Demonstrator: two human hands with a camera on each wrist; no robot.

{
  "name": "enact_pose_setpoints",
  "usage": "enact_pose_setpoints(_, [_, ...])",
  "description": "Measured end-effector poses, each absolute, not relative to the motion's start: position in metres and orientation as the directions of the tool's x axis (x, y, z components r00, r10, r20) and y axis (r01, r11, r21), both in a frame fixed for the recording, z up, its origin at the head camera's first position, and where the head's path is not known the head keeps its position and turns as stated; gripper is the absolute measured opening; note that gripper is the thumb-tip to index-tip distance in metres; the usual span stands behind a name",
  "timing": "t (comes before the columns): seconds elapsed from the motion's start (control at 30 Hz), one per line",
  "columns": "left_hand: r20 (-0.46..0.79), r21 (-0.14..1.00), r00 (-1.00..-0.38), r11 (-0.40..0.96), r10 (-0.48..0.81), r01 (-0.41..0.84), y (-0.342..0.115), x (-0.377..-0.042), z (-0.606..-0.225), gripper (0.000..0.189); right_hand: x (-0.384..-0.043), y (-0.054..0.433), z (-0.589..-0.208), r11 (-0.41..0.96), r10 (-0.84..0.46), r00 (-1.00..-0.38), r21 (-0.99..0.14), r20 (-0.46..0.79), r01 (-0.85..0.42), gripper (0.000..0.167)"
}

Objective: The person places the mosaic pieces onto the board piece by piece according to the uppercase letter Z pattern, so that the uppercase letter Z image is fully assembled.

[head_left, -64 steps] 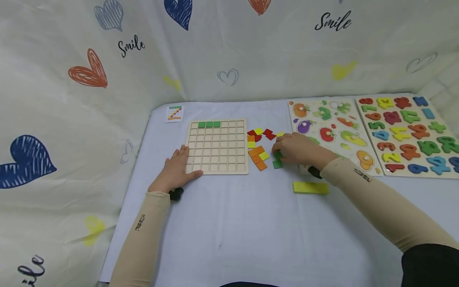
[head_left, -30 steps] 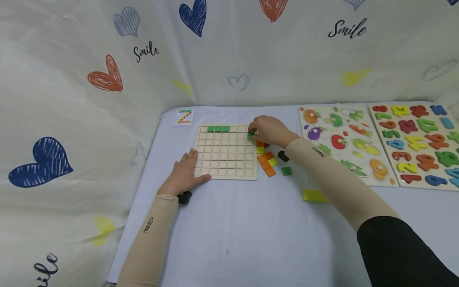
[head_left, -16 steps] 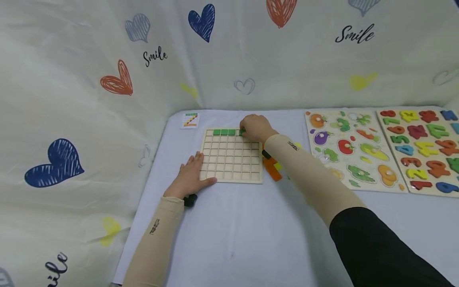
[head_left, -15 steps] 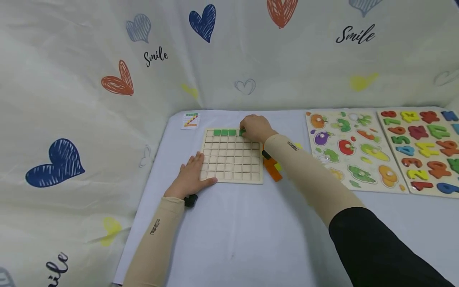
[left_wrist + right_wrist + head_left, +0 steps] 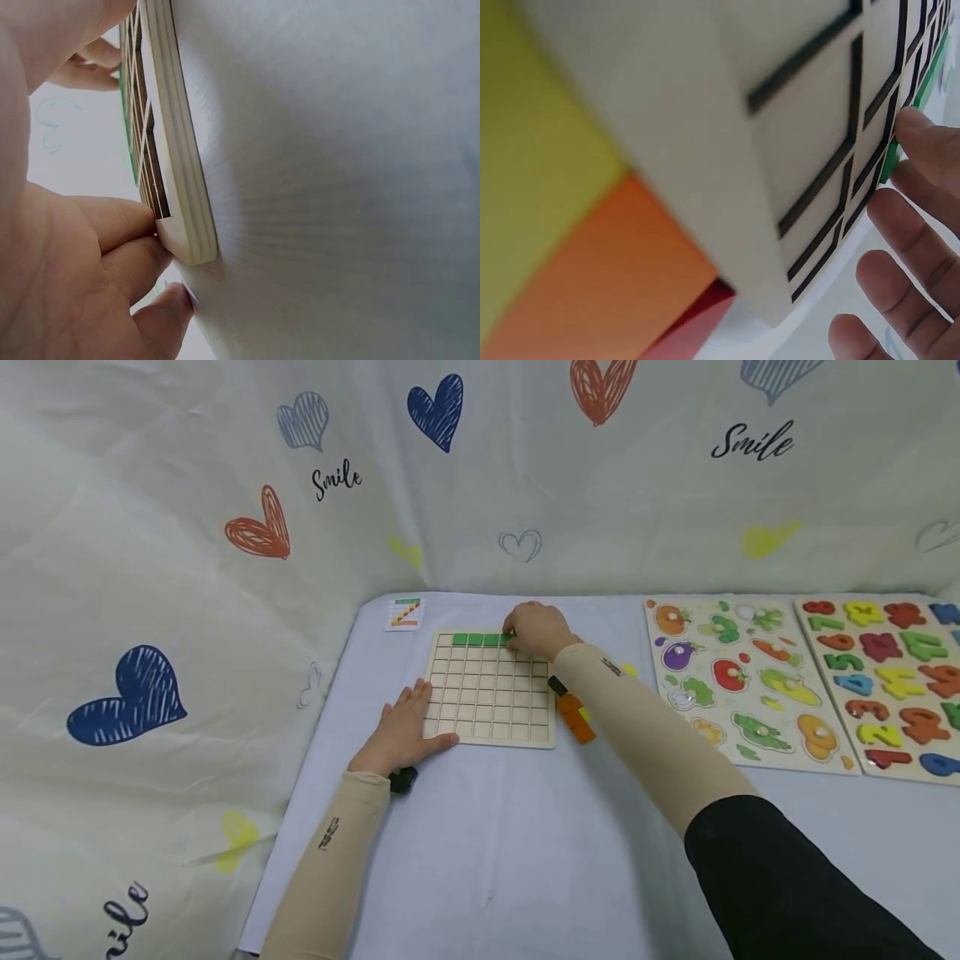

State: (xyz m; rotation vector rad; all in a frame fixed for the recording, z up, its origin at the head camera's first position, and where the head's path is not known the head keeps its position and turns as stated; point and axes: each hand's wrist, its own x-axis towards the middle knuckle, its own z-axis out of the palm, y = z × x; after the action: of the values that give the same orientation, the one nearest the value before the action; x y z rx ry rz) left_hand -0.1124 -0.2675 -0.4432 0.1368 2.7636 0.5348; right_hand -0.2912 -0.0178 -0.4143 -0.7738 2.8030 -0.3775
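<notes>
A square wooden grid board [image 5: 491, 702] lies on the white table, with green square tiles [image 5: 474, 640] side by side in its top row. My left hand [image 5: 401, 733] rests at the board's left edge, fingers extended and thumb near the lower left corner. In the left wrist view, fingertips [image 5: 142, 251] touch the board's side. My right hand [image 5: 538, 630] reaches over the top right part and pinches a green tile [image 5: 890, 161] between thumb and forefinger, at the right end of the green row. Its other fingers are spread beyond the board's edge.
Orange tiles [image 5: 574, 718] lie right of the board, others partly hidden under the right forearm. A small pattern card [image 5: 406, 614] sits at the back left. A vegetable puzzle board [image 5: 750, 681] and a number puzzle board [image 5: 885, 685] stand at the right.
My right hand has carried a green tile from the loose pile leftward to the board's top row, where it now sits against the others. The left hand stays; the head view has shifted.
</notes>
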Motion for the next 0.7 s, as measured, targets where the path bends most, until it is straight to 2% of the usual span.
enact_pose_setpoints(0.2, [-0.300,0.377,-0.942,0.926,0.152,0.029,-0.266,-0.112,-0.443,0.113,-0.284,-0.005,-0.418,0.824,-0.526,-0.841,-0.320,-0.129,-0.467,0.037])
enact_pose_setpoints(0.4, [-0.291,0.381,-0.944,0.924,0.158,0.037,-0.270,-0.111,-0.445,0.113,-0.269,0.008,-0.412,0.824,-0.537,-0.832,-0.297,-0.137,-0.483,0.038])
enact_pose_setpoints(0.7, [-0.291,0.402,-0.941,0.915,0.170,0.041,-0.267,-0.112,-0.445,0.113,-0.236,0.038,-0.405,0.798,-0.577,-0.809,-0.286,-0.109,-0.531,0.026])
